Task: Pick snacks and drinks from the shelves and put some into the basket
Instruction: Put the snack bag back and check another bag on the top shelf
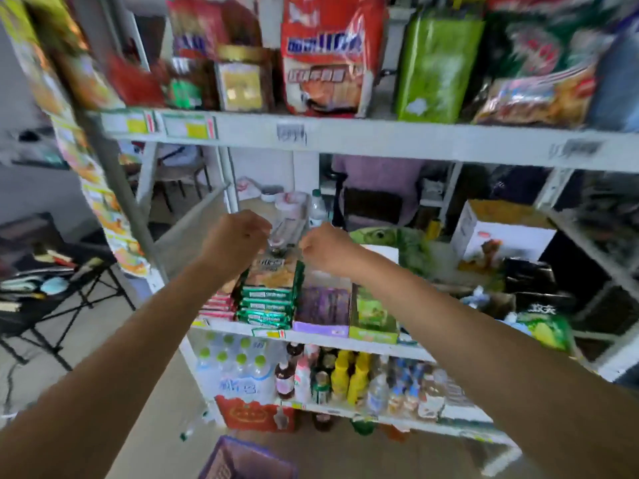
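Basket [242,459] on floor before the shelves [345,138]; bottles [345,378] on lowest shelf.

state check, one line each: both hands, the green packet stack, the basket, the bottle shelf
left hand: fingers curled, above green stack; grip unclear
right hand: fingers curled, above green stack; grip unclear
green packet stack: on middle shelf
purple basket: on floor, contents unseen
bottles: upright, lower shelf

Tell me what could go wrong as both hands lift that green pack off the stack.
1. Both hands, left and right, pinch only the top corners of the green snack pack, so it could slip or tear.
2. It stands on a stack of green packs at the shelf edge; lifting may drag some off.
3. The purple basket sits low and barely in view, so a drop could miss.
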